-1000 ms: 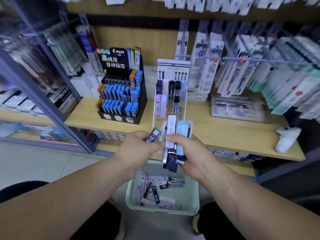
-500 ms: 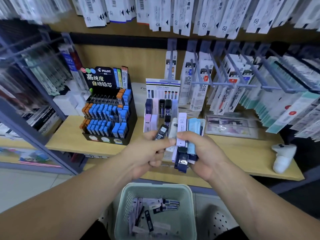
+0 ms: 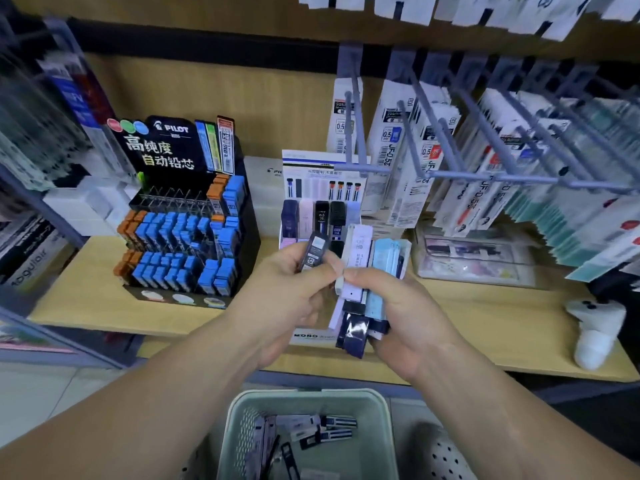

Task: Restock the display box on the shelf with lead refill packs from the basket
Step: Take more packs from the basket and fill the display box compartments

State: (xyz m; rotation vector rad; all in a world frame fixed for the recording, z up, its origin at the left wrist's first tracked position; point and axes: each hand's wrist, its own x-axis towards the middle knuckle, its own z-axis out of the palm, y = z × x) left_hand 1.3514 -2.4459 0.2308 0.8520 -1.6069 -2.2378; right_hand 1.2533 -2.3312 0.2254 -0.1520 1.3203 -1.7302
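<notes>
Both hands meet at the centre of the frame, just in front of the white display box (image 3: 322, 168) that stands on the wooden shelf (image 3: 86, 292). The left hand (image 3: 287, 296) is curled, pinching a single dark lead refill pack (image 3: 313, 251) between thumb and fingers, its top tilted towards the box. The right hand (image 3: 398, 306) is closed around a fanned bundle of packs (image 3: 367, 271) (white, pale blue and navy ones) held upright and touching the left hand's fingertips. The task looks only partly done. The back row of the box, just above the hands, already holds a navy, a pink and two black packs standing side by side, while its nearer rows are hidden behind the hands, so how full they are cannot be told. What is left seems considerable: the dark pack has yet to go into a slot, the whole bundle in the right hand is still to be sorted in, and the pale green basket (image 3: 304, 400) at the bottom centre of the frame still holds a loose heap of more refill packs (image 3: 311, 431). To the left of the box stands a black Pilot lead display (image 3: 180, 230) stocked with blue and orange cases; in the upper right, carded pen refills (image 3: 408, 150) hang on pegs. The next move probably calls for matching the dark pack to the black column — a narrow slot, close beside its neighbours.
</notes>
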